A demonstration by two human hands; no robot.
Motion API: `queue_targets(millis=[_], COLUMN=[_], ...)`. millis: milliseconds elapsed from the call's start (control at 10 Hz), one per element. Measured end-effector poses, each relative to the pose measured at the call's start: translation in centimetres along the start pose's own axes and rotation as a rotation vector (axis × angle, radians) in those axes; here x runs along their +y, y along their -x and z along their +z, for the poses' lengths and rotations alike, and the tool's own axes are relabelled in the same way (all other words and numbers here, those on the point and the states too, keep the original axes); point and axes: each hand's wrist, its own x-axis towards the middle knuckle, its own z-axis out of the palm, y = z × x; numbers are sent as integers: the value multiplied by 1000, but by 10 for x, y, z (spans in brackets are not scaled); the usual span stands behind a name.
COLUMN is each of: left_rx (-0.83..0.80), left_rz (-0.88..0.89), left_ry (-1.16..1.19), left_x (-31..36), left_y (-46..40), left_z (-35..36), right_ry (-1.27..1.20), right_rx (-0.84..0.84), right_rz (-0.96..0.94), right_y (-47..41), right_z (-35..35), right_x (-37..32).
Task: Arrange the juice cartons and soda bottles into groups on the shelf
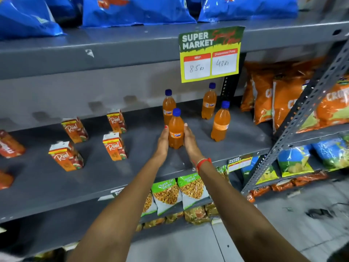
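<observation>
Orange soda bottle upright on shelf, clasped between left hand and right hand, both grips closed on it. Step: grouping sodas. Next: likely slide toward other bottles; juice cartons sit left.

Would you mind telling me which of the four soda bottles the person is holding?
The front-left bottle, nearest the shelf edge, pressed between the left hand and right hand. The other three bottles stand untouched behind and to its right.
</observation>
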Motion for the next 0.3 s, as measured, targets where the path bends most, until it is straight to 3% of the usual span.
queue_targets(millis=[200,300], left_rx=[27,124], left_rz=[-1,85], left_ry=[-58,-261], left_x=[1,-5], left_y=[7,15], left_z=[2,-11], right_ry=[10,87], right_rx=[-16,89], right_rz=[-38,-147], right_y=[9,23], right_z=[-6,-11], right_x=[2,1])
